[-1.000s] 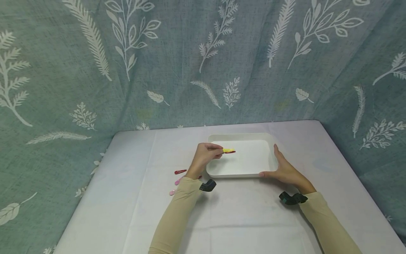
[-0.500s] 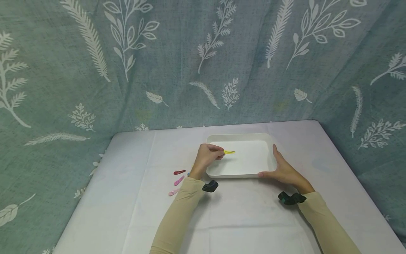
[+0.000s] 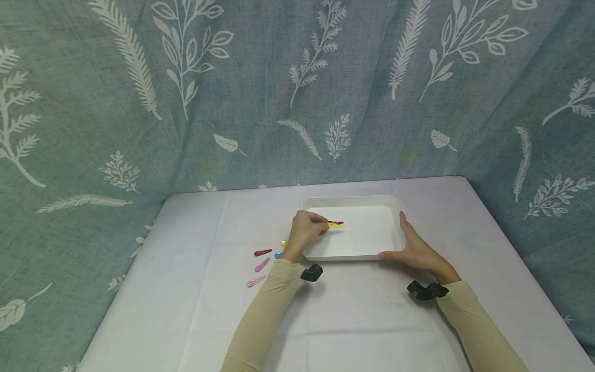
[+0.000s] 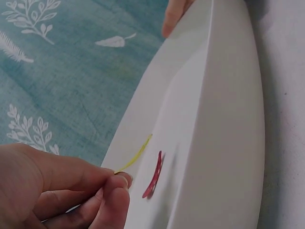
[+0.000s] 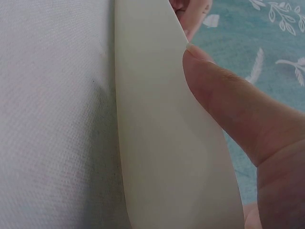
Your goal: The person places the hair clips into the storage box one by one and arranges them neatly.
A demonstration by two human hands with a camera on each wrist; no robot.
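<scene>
Yellow clip (image 4: 139, 155) sits pinched between thumb and fingertips of the left hand (image 3: 305, 231), over the white tray (image 3: 372, 232) near its left edge; a red clip (image 4: 153, 179) shows beside it, held or loose I can't tell. The right hand (image 3: 415, 251), thumb and fingers spread wide, braces the tray's near right corner. More clips (image 3: 262, 264) lie off its near left corner.

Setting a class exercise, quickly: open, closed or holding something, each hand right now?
Left hand: closed, pinching a yellow hair clip.
Right hand: closed, gripping the white tray by a corner.
</scene>
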